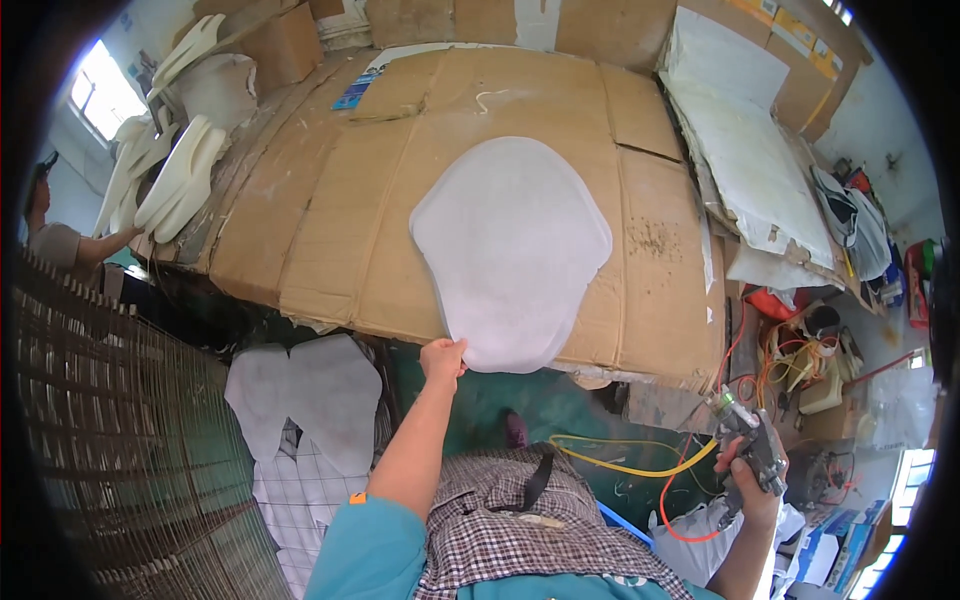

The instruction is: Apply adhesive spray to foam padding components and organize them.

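Pinching the near lower edge of a large pale grey-white sheet of soft foam-like material, rounded and roughly shield-shaped point(510, 245), the left hand point(443, 358) has its fingers closed tight on that rim, thumb on top, at the point where the sheet overhangs the front of the table. Sheet: matte, smooth, thin, lying flat on a worktop covered with flattened brown corrugated cardboard panels point(330, 215), creased and stained, with a speckled dark patch to the right of the sheet. Left arm: bare forearm stretched forward and up from a teal sleeve, wrist nearly straight. Right hand point(752, 480): wrapped in a full fist around the handle of a grey metal spray gun point(745, 440), nozzle tilted up and to the left, held low at the person's right side and well apart from the sheet. Attached or adjacent to the gun: a yellow hose point(630, 465) and an orange hose point(672, 510), both looping across the dark green floor. Lap: a checked brown-and-white cloth apron point(520, 520). Lower left: two further cut grey-white sheets of similar shape point(310, 395) resting on a wire mesh rack point(110, 420). Upper left: a stack of white curved moulded shells point(175, 170) leaning at the table's corner, with another person's arm point(95, 245) reaching toward them. Right edge: white slab-like boards point(750, 150) propped beside the table.
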`<state>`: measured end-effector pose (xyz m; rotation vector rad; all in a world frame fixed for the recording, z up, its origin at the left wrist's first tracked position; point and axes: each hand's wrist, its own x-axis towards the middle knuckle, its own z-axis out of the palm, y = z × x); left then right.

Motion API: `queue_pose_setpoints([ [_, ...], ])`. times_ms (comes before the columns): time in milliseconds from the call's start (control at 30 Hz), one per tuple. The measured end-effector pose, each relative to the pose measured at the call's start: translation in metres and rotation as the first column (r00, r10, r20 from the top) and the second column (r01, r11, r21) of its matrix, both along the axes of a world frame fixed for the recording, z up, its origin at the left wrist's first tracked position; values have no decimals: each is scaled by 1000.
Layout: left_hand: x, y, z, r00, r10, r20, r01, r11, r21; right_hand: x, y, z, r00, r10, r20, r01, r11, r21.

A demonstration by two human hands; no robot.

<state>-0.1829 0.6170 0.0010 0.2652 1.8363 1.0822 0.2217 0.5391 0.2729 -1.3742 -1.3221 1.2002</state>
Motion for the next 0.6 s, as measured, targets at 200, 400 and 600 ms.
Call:
queue_pose_setpoints([
  [200, 10, -7, -8, 964, 56, 259, -75, 995, 66, -1, -13, -6, 964, 242, -112, -250, 967, -55],
  [400, 27, -14, -12, 944, 33, 329, -60, 996, 72, -3, -3, -5, 997, 22, -76, -23, 1000, -16],
  [600, 32, -13, -15, 913, 49, 404, -105, 988, 117, 5, -13, -6, 960, 252, -125, -263, 961, -82],
])
